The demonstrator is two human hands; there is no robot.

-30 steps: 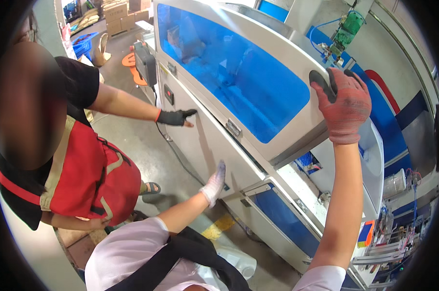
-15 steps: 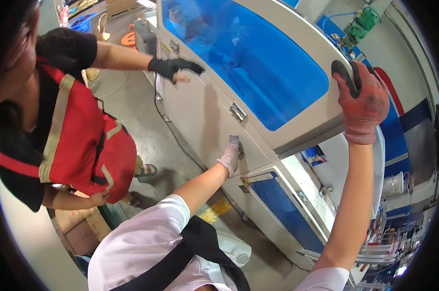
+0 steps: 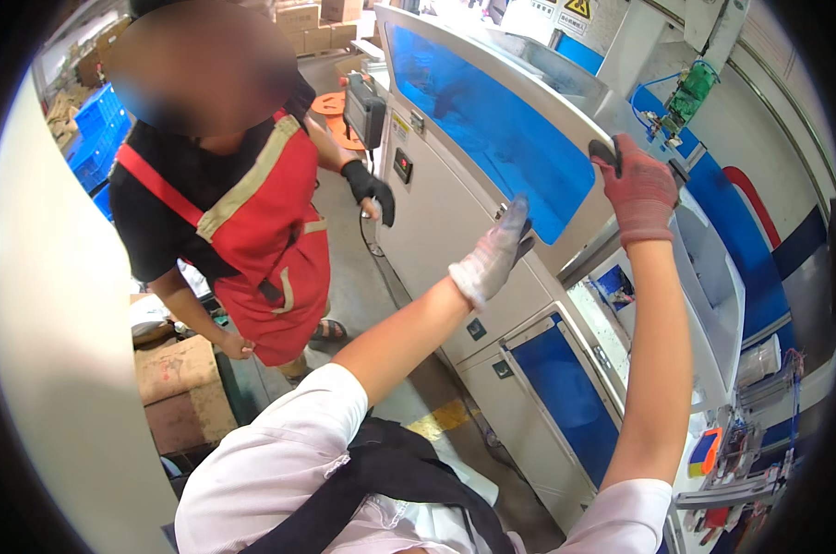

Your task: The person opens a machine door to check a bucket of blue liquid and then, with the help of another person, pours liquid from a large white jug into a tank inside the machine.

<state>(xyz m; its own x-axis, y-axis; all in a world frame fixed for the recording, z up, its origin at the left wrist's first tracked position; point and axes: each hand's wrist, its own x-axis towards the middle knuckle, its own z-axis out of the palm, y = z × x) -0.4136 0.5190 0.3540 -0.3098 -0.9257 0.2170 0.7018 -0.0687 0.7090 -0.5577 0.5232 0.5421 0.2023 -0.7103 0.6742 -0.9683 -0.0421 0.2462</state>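
Observation:
In front of me is a beige machine cover point(image 3: 579, 214) with a large blue see-through window point(image 3: 501, 138). My right hand point(image 3: 641, 192), in a red glove with dark fingertips, is closed on the cover's near right corner. Lower down and to the left, my left hand point(image 3: 497, 255) wears a pale glove with greyish fingers. Those fingers are stretched out beside the window's lower edge, close to a small metal latch that they partly hide. Whether they touch the cover, I cannot tell. Beneath lies the beige cabinet front point(image 3: 436, 198).
A co-worker in a red apron point(image 3: 275, 249) stands at left, a black-gloved hand point(image 3: 370, 192) beside the cabinet. A grey control box point(image 3: 364, 111) hangs at the machine's far end. A blue-panelled lower door point(image 3: 565, 392) is below. Cardboard boxes point(image 3: 182, 392) sit at left.
My left hand has risen from the cabinet panel to the latch area, its fingers now extended. The co-worker's gloved hand has dropped away from the cover. My right hand keeps hold of the corner.

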